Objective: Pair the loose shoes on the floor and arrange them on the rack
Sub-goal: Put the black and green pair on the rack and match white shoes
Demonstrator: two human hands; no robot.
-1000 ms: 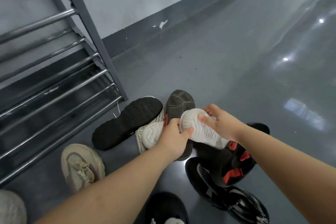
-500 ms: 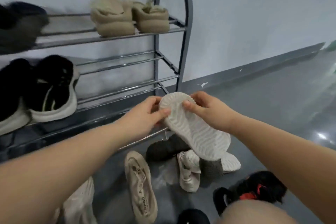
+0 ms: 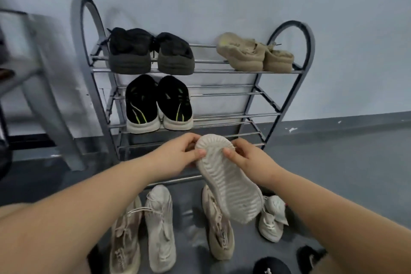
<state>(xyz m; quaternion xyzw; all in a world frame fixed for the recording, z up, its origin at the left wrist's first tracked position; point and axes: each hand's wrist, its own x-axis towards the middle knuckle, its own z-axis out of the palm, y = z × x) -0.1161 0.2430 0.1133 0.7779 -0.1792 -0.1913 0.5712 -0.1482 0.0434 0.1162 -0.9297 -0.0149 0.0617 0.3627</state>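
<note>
- Both forearms stretched forward from the bottom corners, meeting in front of the rack (image 3: 287,109)'s lowest rails.
- Left hand (image 3: 175,158) curled round one end of the white shoe (image 3: 229,182), thumb pressed on the ribbed sole, other fingers hidden behind it.
- Right hand (image 3: 246,160) gripping the same end from the other side, thumb on the sole edge, fingers (image 3: 241,143) wrapped over the rim.
- Shoe held in the air, sole turned toward the camera, gripped end up near the rack, free end hanging down and to the right over the floor (image 3: 344,173).
- Long axis running diagonally from upper left to lower right.
- On the rack: black pair (image 3: 151,51) and tan pair (image 3: 255,53) on the top shelf, black-and-white pair (image 3: 159,104) below.
- On the floor beneath: beige pair (image 3: 144,229), a beige shoe (image 3: 219,233), a small white shoe (image 3: 272,218).
</note>
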